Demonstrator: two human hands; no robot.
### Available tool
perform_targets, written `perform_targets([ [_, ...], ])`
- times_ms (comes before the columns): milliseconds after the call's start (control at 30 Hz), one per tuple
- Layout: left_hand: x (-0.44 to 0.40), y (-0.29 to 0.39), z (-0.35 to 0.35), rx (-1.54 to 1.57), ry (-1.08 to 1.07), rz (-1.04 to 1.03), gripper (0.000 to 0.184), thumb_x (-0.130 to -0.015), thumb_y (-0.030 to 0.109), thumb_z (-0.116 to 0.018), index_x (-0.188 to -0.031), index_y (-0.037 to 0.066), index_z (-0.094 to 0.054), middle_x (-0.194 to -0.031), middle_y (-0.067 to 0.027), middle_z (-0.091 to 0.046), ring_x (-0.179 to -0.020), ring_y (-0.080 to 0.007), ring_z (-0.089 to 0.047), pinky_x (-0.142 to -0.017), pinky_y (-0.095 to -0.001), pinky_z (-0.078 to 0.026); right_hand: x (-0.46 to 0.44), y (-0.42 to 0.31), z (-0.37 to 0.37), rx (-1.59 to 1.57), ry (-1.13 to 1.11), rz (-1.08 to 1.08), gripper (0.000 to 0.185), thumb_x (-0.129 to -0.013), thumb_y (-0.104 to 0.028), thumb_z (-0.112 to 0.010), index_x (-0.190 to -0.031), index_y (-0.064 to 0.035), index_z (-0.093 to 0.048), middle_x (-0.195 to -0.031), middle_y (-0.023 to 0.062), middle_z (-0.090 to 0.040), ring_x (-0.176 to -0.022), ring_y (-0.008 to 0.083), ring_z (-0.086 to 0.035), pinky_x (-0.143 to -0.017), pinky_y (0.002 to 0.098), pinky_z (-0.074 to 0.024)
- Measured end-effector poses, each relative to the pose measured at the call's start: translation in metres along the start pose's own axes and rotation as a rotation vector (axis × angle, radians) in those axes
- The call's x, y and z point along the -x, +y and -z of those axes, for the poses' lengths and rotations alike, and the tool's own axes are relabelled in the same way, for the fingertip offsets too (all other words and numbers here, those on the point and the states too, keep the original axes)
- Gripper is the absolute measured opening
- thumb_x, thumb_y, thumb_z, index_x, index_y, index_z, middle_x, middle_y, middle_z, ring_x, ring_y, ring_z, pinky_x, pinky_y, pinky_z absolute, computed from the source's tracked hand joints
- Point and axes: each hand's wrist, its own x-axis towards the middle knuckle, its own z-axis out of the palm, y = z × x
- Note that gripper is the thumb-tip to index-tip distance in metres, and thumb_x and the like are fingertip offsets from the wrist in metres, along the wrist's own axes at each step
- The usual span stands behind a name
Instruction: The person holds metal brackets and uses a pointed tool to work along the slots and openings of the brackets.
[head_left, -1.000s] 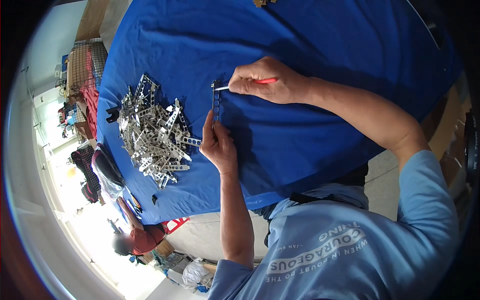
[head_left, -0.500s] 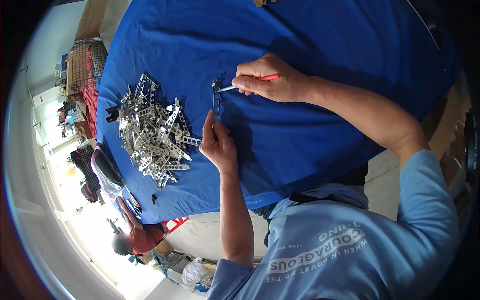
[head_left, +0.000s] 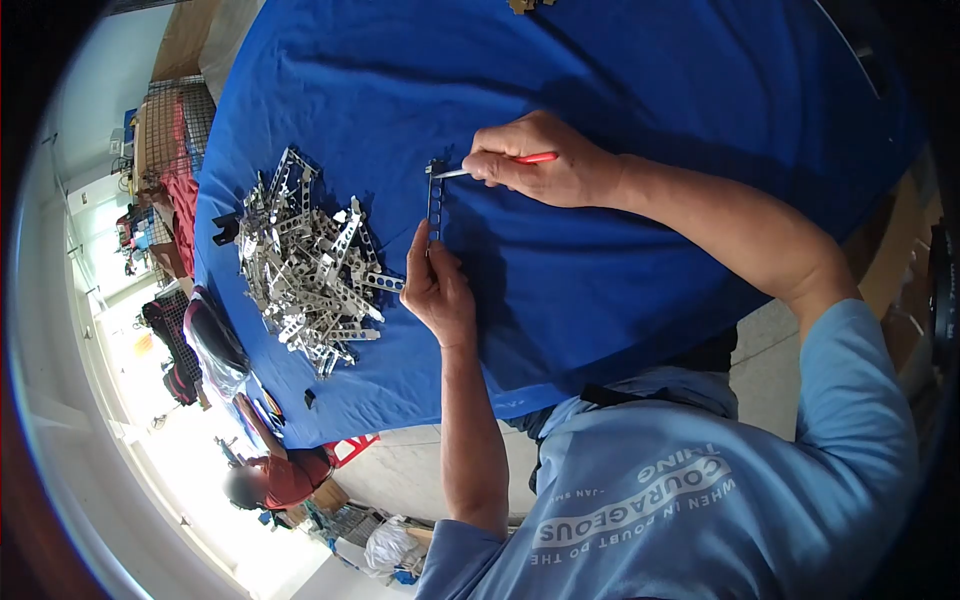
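Since half a second ago, the tip of the red-ended tool [head_left: 537, 158] has shifted slightly toward the far end of the perforated metal strip [head_left: 432, 200], and now meets it or sits just beside it. The right hand [head_left: 548, 168] has its fingers closed around the tool; the left hand [head_left: 441, 297] pinches the strip's near end between its fingers. The strip is over the blue-covered desk [head_left: 620, 290], right of a heap of metal parts [head_left: 310, 265].
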Motion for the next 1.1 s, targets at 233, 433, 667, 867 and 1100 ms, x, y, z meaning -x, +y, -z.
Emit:
perform_targets([
  [233, 0.0, 0.006, -0.001, -0.007, 0.007, 0.022, 0.032, -0.103, 0.005, -0.058, -0.132, 0.002, -0.07, -0.061, 0.0015, -0.06, -0.053, -0.002, -0.051, -0.049, -0.0224, -0.041, 0.002, -0.009, 0.003, -0.189, 0.032, -0.052, 0.034, -0.107, -0.026, -0.061, -0.09, 0.0027, -0.069, -0.077, 0.0107, -0.073, -0.072, 0.0173, -0.073, -0.066, 0.0298, -0.0575],
  [433, -0.001, 0.001, 0.0, 0.011, -0.011, 0.011, 0.034, -0.102, 0.003, -0.058, -0.134, 0.003, -0.069, -0.061, 0.0023, -0.059, -0.054, -0.0016, -0.049, -0.05, -0.0219, -0.04, 0.0, 0.004, -0.001, 0.045, -0.102, 0.017, 0.032, -0.108, -0.023, -0.059, -0.091, 0.0017, -0.069, -0.079, 0.0099, -0.073, -0.071, 0.0191, -0.073, -0.065, 0.0319, -0.0558],
  [667, -0.001, -0.004, 0.001, 0.018, -0.04, -0.039, 0.04, -0.1, -0.001, -0.054, -0.137, 0.003, -0.068, -0.061, 0.0035, -0.055, -0.054, -0.0018, -0.046, -0.051, -0.0223, -0.039, 0.001, 0.0, 0.002, 0.049, -0.097, 0.041, 0.028, -0.106, -0.022, -0.063, -0.09, -0.0004, -0.069, -0.073, 0.0096, -0.071, -0.067, 0.0189, -0.069, -0.062, 0.0317, -0.0522],
  [867, -0.001, -0.005, 0.0, 0.031, -0.035, -0.057, 0.038, -0.101, 0.001, -0.055, -0.137, 0.003, -0.068, -0.061, 0.0028, -0.054, -0.054, -0.0019, -0.045, -0.05, -0.0222, -0.039, 0.001, 0.001, -0.007, -0.046, -0.04, 0.117, 0.03, -0.106, -0.023, -0.062, -0.089, 0.0004, -0.069, -0.074, 0.009, -0.071, -0.065, 0.017, -0.067, -0.061, 0.0323, -0.0512],
  [1100, -0.001, -0.004, 0.0, 0.008, -0.036, -0.05, 0.037, -0.101, 0.001, -0.055, -0.136, 0.003, -0.069, -0.059, 0.0029, -0.052, -0.053, -0.002, -0.044, -0.05, -0.0228, -0.037, 0.002, -0.002, -0.003, -0.062, -0.081, 0.061, 0.031, -0.106, -0.025, -0.062, -0.09, 0.0007, -0.07, -0.073, 0.008, -0.07, -0.066, 0.016, -0.066, -0.062, 0.0328, -0.0513],
])
